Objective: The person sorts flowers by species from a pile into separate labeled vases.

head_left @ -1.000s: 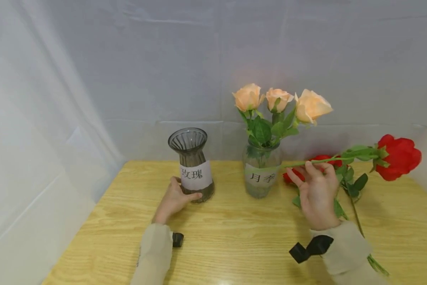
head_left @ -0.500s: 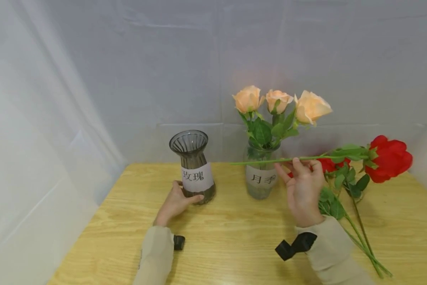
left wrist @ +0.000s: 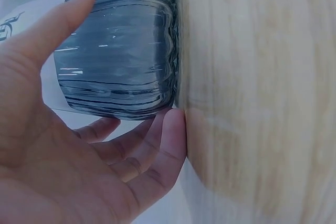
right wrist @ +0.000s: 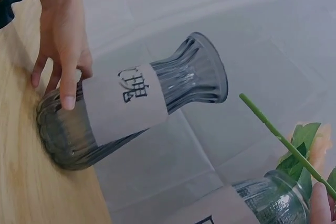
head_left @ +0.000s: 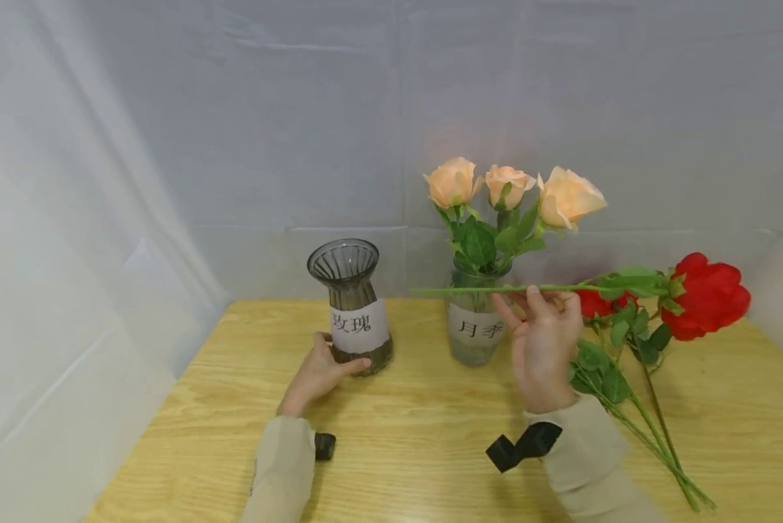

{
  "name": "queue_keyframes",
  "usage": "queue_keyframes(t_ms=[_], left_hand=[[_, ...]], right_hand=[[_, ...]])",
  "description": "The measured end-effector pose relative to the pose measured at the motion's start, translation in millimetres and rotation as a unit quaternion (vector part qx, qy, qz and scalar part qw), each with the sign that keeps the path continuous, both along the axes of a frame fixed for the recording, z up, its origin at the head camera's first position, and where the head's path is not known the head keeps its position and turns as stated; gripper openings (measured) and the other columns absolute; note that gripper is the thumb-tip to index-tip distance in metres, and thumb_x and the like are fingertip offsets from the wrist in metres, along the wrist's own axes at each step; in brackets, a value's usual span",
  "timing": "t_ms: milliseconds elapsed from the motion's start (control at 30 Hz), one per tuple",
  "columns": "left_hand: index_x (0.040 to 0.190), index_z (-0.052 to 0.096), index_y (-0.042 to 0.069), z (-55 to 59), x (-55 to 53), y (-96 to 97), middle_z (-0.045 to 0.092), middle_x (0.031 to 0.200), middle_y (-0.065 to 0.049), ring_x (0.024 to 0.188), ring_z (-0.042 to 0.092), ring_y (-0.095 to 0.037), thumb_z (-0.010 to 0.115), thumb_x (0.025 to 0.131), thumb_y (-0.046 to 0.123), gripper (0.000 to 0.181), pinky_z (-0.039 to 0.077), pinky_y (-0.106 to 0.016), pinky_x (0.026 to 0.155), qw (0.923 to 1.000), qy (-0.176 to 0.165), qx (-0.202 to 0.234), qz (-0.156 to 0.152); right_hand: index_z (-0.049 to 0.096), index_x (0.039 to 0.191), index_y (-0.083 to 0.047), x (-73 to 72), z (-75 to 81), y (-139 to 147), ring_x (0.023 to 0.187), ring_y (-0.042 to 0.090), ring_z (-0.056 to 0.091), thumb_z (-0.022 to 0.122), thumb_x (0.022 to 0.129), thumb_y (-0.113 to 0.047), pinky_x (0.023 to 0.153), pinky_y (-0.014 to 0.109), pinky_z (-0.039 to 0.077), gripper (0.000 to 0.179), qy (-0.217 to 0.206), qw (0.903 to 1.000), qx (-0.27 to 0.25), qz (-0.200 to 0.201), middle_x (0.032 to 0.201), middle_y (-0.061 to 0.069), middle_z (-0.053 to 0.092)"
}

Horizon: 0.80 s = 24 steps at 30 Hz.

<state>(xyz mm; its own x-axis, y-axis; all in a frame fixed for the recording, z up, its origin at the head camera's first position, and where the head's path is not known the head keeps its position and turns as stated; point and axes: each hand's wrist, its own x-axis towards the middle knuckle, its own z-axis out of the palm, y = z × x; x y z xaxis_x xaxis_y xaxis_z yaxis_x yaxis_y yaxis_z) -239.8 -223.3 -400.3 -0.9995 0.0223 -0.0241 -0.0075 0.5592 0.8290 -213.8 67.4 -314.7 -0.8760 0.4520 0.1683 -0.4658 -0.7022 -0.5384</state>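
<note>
Head view gives me the most: at centre left, the left hand (head_left: 318,372) holds the grey vase (head_left: 352,293) low down, thumb across its front, the vase upright on the table (head_left: 398,450). Right of centre, the right hand (head_left: 543,352) pinches the stem (head_left: 437,291) of a red flower (head_left: 708,296) in its fingertips, bloom out to the right, bare end pointing left, short of the grey vase. That stem runs level across the front of the clear vase (head_left: 471,354), above its label (head_left: 476,325); three peach roses (head_left: 508,187) rise from the mouth. Loose red flowers (head_left: 597,303) lie at the right, partly covered by the right hand and held stem. A pale sheet (head_left: 267,145) hangs behind.

From the left wrist I see what the head view hides: fingers (left wrist: 157,156) bent in beside the grey vase's base; whether every one touches, I cannot tell. From the right wrist, the stem's end shows apart from the grey vase's mouth, while only a fingertip (right wrist: 319,203) of the pinching hand appears, lower right.
</note>
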Motion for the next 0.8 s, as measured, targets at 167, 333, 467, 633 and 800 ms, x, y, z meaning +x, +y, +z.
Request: queue_keyframes(t_ms=[167,333,467,633,800], left_hand=[[0.14,0.027,-0.012,-1.4,-0.6,-1.9,0.044,0.14,-0.042,0.131,0.045,-0.051,0.081,0.085,0.027,0.086,0.038,-0.06,0.11,1.0,-0.002,0.001,0.003],[0.141,0.027,-0.012,-2.3,-1.5,-1.9,0.044,0.14,-0.042,0.132,0.045,-0.051,0.082,0.086,0.028,0.087,0.037,-0.06,0.111,1.0,-0.008,-0.002,0.003],[0.14,0.027,-0.013,-1.4,-1.3,-1.1,0.044,0.14,-0.042,0.132,0.045,-0.051,0.082,0.085,0.028,0.088,0.036,-0.06,0.111,1.0,-0.007,-0.002,0.003],[0.14,0.027,-0.013,-0.1,-0.3,-0.6,0.045,0.139,-0.042,0.131,0.045,-0.052,0.082,0.086,0.027,0.087,0.037,-0.061,0.111,1.0,-0.003,-0.004,-0.002],[0.14,0.027,-0.013,-0.2,-1.3,-0.8,0.045,0.139,-0.042,0.131,0.045,-0.052,0.082,0.086,0.028,0.087,0.037,-0.06,0.111,1.0,-0.006,-0.008,0.0]], right_hand=[[0.041,0.091,-0.002,-1.6,4.6,-7.6,0.073,0.02,0.063,0.05,0.103,0.005,0.079,0.042,0.062,0.016,0.008,0.9997,-0.024,0.0,0.094,0.012,0.05],[0.041,0.087,-0.001,-2.8,8.5,-18.3,0.068,0.02,0.059,0.05,0.101,0.01,0.077,0.044,0.063,0.02,0.019,0.9987,-0.045,-0.014,0.092,0.012,0.049],[0.042,0.088,-0.002,-3.9,9.6,-27.6,0.075,0.022,0.062,0.05,0.101,0.01,0.082,0.048,0.061,0.019,0.027,0.9991,-0.023,-0.023,0.091,0.012,0.049],[0.045,0.093,-0.001,-5.0,11.3,-37.2,0.078,0.023,0.064,0.049,0.102,0.01,0.086,0.05,0.059,0.014,0.028,0.9991,0.002,-0.032,0.093,0.014,0.052],[0.046,0.097,0.001,-6.5,13.6,-45.9,0.079,0.025,0.065,0.049,0.101,0.011,0.082,0.047,0.061,0.011,0.035,0.9981,0.019,-0.047,0.093,0.016,0.054]])
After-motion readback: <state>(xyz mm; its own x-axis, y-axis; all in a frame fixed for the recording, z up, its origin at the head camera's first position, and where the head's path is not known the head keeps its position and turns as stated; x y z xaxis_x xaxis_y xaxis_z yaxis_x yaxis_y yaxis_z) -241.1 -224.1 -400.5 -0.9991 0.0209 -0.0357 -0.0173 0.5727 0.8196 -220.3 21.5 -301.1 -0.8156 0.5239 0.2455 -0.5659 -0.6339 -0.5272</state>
